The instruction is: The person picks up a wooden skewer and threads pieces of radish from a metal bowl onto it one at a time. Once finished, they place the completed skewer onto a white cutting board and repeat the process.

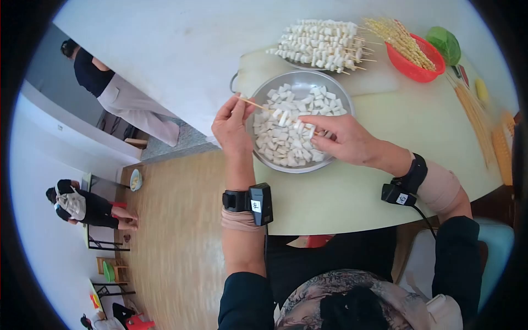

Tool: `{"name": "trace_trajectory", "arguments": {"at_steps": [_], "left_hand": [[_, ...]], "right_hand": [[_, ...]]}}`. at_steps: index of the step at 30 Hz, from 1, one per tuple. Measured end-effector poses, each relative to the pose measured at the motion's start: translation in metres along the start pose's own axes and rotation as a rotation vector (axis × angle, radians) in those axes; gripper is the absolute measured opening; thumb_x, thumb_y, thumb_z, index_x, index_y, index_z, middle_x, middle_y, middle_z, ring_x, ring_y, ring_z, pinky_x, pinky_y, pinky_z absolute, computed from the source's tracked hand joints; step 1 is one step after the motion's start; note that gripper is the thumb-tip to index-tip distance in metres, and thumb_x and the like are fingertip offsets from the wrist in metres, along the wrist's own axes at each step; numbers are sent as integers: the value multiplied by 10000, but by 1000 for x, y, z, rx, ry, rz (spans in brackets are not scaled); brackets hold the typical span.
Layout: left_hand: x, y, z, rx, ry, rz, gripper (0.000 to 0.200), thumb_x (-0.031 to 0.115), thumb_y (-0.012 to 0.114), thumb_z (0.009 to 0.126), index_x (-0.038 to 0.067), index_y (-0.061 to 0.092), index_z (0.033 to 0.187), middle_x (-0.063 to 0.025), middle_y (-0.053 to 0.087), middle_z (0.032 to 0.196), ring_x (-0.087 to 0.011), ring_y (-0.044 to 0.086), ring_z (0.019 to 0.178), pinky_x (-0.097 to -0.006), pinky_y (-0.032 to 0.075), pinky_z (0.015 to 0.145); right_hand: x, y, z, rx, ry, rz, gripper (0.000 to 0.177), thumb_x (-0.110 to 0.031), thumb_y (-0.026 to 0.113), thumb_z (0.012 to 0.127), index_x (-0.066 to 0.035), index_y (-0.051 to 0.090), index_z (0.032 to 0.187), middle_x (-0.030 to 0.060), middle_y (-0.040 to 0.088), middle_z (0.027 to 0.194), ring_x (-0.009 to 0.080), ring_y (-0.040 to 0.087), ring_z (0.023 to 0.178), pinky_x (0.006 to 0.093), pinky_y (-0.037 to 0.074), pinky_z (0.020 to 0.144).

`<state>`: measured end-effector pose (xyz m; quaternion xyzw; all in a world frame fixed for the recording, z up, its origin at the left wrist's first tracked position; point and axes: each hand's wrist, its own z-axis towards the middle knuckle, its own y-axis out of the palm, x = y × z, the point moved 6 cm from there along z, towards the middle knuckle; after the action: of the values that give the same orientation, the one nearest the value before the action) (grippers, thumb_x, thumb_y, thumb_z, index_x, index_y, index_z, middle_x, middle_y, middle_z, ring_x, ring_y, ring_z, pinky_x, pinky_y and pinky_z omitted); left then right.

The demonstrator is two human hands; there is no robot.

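Note:
A wooden skewer (251, 102) runs slantwise over a metal bowl (342, 91) of white cubes (283, 146). My left hand (234, 129) pinches its bare upper-left end. Several white pieces (284, 117) are threaded along its middle and lower right. There my right hand (344, 140) is closed, with thumb and fingers around the skewer and the pieces near its end. The fingers partly hide that end. Loose cubes fill much of the bowl beneath both hands.
Behind the bowl, finished skewers (322, 44) lie piled on a plate. A red basket (434, 74) holds yellowish skewers (404, 44), beside a cabbage (443, 45). Bare sticks (473, 113) lie at the right. People (104, 82) are at the left, away from the table.

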<state>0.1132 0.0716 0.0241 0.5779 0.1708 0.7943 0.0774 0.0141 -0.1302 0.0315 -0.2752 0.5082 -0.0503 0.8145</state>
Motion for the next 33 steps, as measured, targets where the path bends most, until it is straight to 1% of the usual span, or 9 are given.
{"name": "trace_trajectory", "arguments": {"at_steps": [2, 4, 6, 9, 11, 18, 21, 27, 33], "left_hand": [[3, -2, 0, 15, -5, -32, 183, -32, 575, 828, -110, 562, 993, -158, 609, 926, -260, 639, 865, -259, 556, 740], [5, -1, -1, 17, -9, -36, 187, -33, 575, 827, -110, 559, 997, -161, 606, 933, -262, 638, 866, -260, 554, 746], [2, 0, -1, 26, -13, -36, 192, -35, 575, 826, -110, 555, 1002, -164, 604, 939, -264, 638, 868, -262, 553, 751], [3, -2, -1, 27, 6, -55, 201, -34, 577, 826, -111, 548, 1009, -173, 599, 952, -272, 636, 871, -264, 551, 762], [5, -3, -1, 57, 12, -64, 202, -28, 576, 828, -121, 547, 1005, -168, 602, 927, -251, 641, 843, -252, 549, 746], [5, -7, 1, 90, 8, -75, 210, -35, 575, 825, -124, 534, 1011, -181, 600, 931, -252, 641, 844, -255, 550, 751], [0, -6, 3, 98, 20, -54, 200, -35, 581, 821, -118, 543, 998, -181, 608, 922, -235, 642, 828, -255, 547, 745], [3, -6, 2, 91, 109, 41, 185, -35, 594, 806, -104, 565, 974, -169, 627, 874, -195, 640, 783, -243, 534, 718], [5, -3, 1, 76, 157, 125, 162, -30, 594, 804, -86, 587, 956, -139, 638, 837, -167, 637, 733, -232, 523, 686]], "right_hand": [[-1, 0, 0, 8, 9, -11, 441, -28, 552, 802, -16, 486, 1238, 63, 581, 735, 100, 528, 624, 247, 452, 609], [-1, 0, 0, 9, 11, -19, 444, -26, 554, 797, -14, 487, 1236, 68, 580, 723, 102, 523, 614, 252, 448, 599], [-1, -4, 1, 77, -43, -7, 371, -71, 540, 781, 6, 530, 1144, 181, 565, 634, 253, 560, 539, 338, 439, 541], [-3, -3, 1, 69, -45, -27, 373, -70, 541, 782, 11, 528, 1146, 186, 573, 646, 265, 568, 550, 343, 442, 552], [-4, -2, 1, 67, -49, -31, 374, -68, 541, 782, 12, 528, 1147, 191, 576, 653, 271, 573, 558, 345, 447, 560], [-2, -2, 2, 73, -52, -60, 372, -63, 537, 779, 14, 529, 1143, 214, 584, 684, 299, 596, 606, 359, 463, 593], [0, -5, 2, 78, -63, -64, 367, -66, 532, 780, 17, 530, 1137, 217, 586, 693, 307, 595, 612, 364, 463, 595], [0, -4, 1, 61, -40, -66, 368, -66, 529, 780, 26, 523, 1136, 225, 582, 694, 312, 594, 614, 370, 463, 594], [-1, -5, 1, 45, -45, -81, 363, -71, 524, 785, 32, 520, 1134, 231, 583, 699, 318, 594, 621, 373, 464, 597]]}}
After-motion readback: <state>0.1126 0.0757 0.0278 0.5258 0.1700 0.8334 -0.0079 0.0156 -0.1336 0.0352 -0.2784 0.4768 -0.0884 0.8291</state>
